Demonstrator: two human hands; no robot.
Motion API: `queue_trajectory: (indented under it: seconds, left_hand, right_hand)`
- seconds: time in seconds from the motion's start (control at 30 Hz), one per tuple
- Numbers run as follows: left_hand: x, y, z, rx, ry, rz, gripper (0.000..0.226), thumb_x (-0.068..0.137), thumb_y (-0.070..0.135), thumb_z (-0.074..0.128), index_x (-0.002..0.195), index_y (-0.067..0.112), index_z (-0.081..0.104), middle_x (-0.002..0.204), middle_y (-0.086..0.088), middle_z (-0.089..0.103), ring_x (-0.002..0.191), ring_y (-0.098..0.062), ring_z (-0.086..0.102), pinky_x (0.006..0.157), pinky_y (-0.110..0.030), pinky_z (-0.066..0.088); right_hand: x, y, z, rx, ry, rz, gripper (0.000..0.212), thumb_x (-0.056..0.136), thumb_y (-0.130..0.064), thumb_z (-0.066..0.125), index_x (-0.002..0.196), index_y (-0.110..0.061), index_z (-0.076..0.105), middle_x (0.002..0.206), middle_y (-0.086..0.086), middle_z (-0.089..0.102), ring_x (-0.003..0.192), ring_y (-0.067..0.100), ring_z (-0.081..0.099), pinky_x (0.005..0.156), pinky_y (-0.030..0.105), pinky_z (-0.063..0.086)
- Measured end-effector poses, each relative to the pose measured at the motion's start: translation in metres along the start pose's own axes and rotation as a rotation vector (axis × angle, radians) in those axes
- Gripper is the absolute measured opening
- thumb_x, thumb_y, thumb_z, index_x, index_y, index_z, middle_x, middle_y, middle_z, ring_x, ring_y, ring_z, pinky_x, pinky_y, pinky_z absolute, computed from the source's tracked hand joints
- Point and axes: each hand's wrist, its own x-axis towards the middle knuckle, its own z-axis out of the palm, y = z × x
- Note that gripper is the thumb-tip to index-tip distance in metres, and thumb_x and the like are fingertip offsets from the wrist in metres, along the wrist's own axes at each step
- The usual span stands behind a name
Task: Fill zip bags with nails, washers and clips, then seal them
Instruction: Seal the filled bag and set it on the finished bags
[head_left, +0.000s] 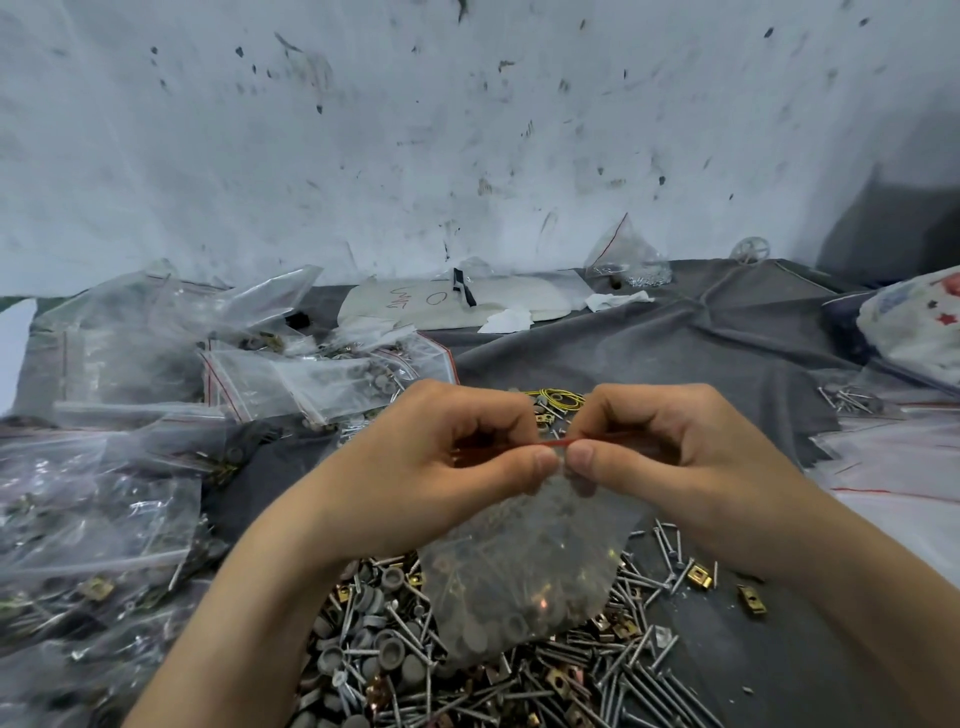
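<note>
The zip bag (519, 587) hangs just above the middle of the worktop's near edge, its clear body packed with grey washers, nails and brass-coloured clips, its bottom touching the loose heap below. Its mouth, marked by a red strip (558, 443), is pinched from both sides. The left hand (431, 467) and the right hand (670, 457) meet thumb tip to thumb tip on the strip, with the other fingers (493, 415) curled behind it and gripping the bag's top. Both wrists are raised and both forearms come in from the near corners. The heap under the bag holds nails (670, 680), cup-shaped washers (389, 654) and clips (698, 576), all lying on a grey cloth (675, 353) that covers the worktop. Just beyond the hands lie yellow rubber bands (561, 399). Filled bags (104, 519) are piled along the left edge, and flat bags (893, 467) lie at the right edge. A white sheet (447, 304) near the far edge carries handwriting too faint to read. Another bag (623, 254) leans on the wall there.
</note>
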Motion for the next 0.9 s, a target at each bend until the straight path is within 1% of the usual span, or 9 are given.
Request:
queue_trajectory:
  seconds: [0.17, 0.33, 0.47, 0.57, 0.63, 0.7, 0.77, 0.83, 0.9]
  left_hand:
    - [-0.002, -0.003, -0.006, 0.042, -0.003, 0.036, 0.039, 0.088, 0.037, 0.06, 0.056, 0.029, 0.038, 0.05, 0.009, 0.031, 0.046, -0.004, 0.03, 0.048, -0.02, 0.024]
    - [-0.002, -0.009, -0.006, -0.001, -0.049, 0.019, 0.047, 0.086, 0.04, 0.06, 0.053, 0.014, 0.039, 0.05, 0.008, 0.028, 0.045, -0.006, 0.027, 0.047, -0.021, 0.022]
    - [-0.003, -0.014, -0.012, -0.028, -0.047, 0.002, 0.045, 0.085, 0.042, 0.06, 0.053, 0.018, 0.04, 0.05, 0.01, 0.027, 0.045, -0.005, 0.025, 0.047, -0.02, 0.02]
    - [-0.01, -0.018, -0.018, -0.061, -0.04, -0.031, 0.042, 0.085, 0.043, 0.061, 0.055, 0.018, 0.045, 0.05, 0.01, 0.031, 0.046, -0.003, 0.028, 0.046, -0.017, 0.022]
    - [-0.017, -0.019, -0.027, -0.125, -0.05, -0.104, 0.033, 0.084, 0.045, 0.063, 0.062, 0.02, 0.06, 0.052, 0.005, 0.043, 0.045, -0.003, 0.036, 0.044, -0.014, 0.029]
    - [-0.02, -0.023, -0.036, -0.228, 0.104, -0.189, 0.026, 0.083, 0.042, 0.068, 0.069, 0.019, 0.068, 0.057, -0.001, 0.058, 0.038, -0.008, 0.047, 0.04, -0.017, 0.041]
    - [-0.018, -0.036, -0.043, -0.397, 0.518, -0.288, 0.023, 0.078, 0.036, 0.068, 0.062, 0.02, 0.071, 0.058, 0.001, 0.064, 0.037, -0.009, 0.056, 0.044, -0.021, 0.052]
    - [-0.018, -0.048, -0.053, -0.502, 0.866, -0.334, 0.036, 0.092, 0.024, 0.058, 0.059, 0.021, 0.071, 0.059, 0.004, 0.068, 0.052, -0.009, 0.068, 0.058, -0.021, 0.058]
    - [-0.018, -0.06, -0.061, -0.544, 1.045, -0.268, 0.033, 0.101, 0.018, 0.048, 0.076, 0.023, 0.07, 0.075, 0.007, 0.072, 0.075, -0.013, 0.074, 0.077, -0.028, 0.059]
  right_hand:
    - [0.0, 0.0, -0.008, -0.166, -0.051, -0.018, 0.02, 0.081, -0.029, 0.063, 0.064, -0.02, 0.055, 0.056, -0.009, 0.052, 0.051, -0.002, 0.044, 0.052, 0.008, 0.031]
    - [-0.001, 0.005, -0.01, -0.157, -0.056, -0.013, 0.038, 0.08, -0.034, 0.067, 0.055, -0.021, 0.042, 0.05, -0.01, 0.036, 0.047, 0.002, 0.033, 0.049, 0.011, 0.026]
    - [-0.004, 0.007, -0.006, -0.043, -0.038, 0.031, 0.049, 0.08, -0.033, 0.067, 0.045, -0.016, 0.037, 0.045, -0.009, 0.025, 0.04, 0.001, 0.022, 0.042, 0.01, 0.019]
    - [-0.004, 0.008, -0.005, -0.021, 0.003, 0.042, 0.049, 0.079, -0.035, 0.068, 0.048, -0.004, 0.044, 0.043, -0.002, 0.032, 0.042, 0.004, 0.028, 0.042, 0.012, 0.023]
    - [-0.005, 0.011, -0.011, 0.017, 0.068, 0.036, 0.042, 0.079, -0.036, 0.065, 0.054, -0.004, 0.053, 0.048, 0.009, 0.047, 0.047, 0.008, 0.044, 0.048, 0.016, 0.034]
    - [-0.008, 0.025, -0.028, 0.045, 0.201, 0.07, 0.038, 0.083, -0.038, 0.064, 0.059, -0.009, 0.06, 0.058, 0.011, 0.058, 0.063, 0.015, 0.059, 0.068, 0.025, 0.047]
    - [-0.015, 0.049, -0.053, -0.102, 0.365, 0.198, 0.035, 0.084, -0.034, 0.064, 0.062, -0.006, 0.063, 0.063, 0.016, 0.059, 0.071, 0.02, 0.058, 0.077, 0.035, 0.045]
    - [-0.027, 0.08, -0.082, -0.428, 0.45, 0.445, 0.029, 0.087, -0.026, 0.066, 0.068, -0.005, 0.066, 0.067, 0.015, 0.061, 0.071, 0.021, 0.057, 0.07, 0.032, 0.039]
    - [-0.043, 0.112, -0.109, -0.745, 0.414, 0.733, 0.021, 0.09, -0.033, 0.062, 0.081, -0.016, 0.069, 0.09, 0.01, 0.068, 0.095, 0.029, 0.06, 0.076, 0.032, 0.04]
